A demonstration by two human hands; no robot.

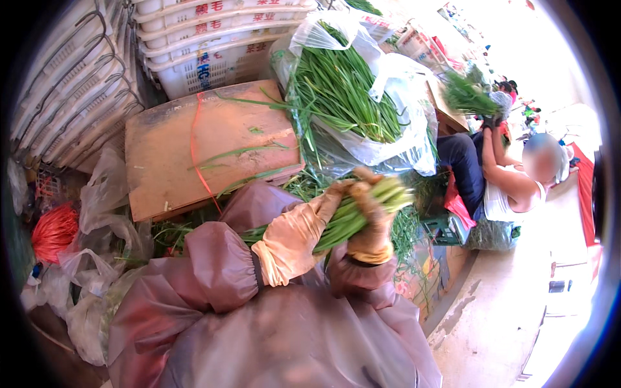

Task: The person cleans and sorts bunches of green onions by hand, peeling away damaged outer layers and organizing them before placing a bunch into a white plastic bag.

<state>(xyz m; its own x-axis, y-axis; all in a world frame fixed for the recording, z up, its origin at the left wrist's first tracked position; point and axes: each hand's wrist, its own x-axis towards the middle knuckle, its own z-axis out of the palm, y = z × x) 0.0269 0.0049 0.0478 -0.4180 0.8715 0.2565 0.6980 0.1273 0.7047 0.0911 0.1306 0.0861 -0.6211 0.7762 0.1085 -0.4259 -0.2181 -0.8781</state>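
Observation:
Between both my gloved hands lies a bunch of garlic chives (345,226), its pale cut ends pointing up and right. My left hand (294,236), in a yellowish work glove, is closed round the leafy side of the bunch. Nearer the cut ends, my right hand (371,223) wraps over the stalks in a soiled, browner glove. The leaf tips run back under my left sleeve and are partly hidden. Just beyond my hands, an open clear plastic bag (404,139) holds a big heap of long green chives (349,90).
A cardboard-brown board (213,139) with an orange string (196,142) lies ahead left, with stray leaves on it. White crates (220,58) are stacked behind. Red strings (55,231) and plastic bags (97,284) sit at left. At right a seated co-worker (511,181) holds greens (469,96).

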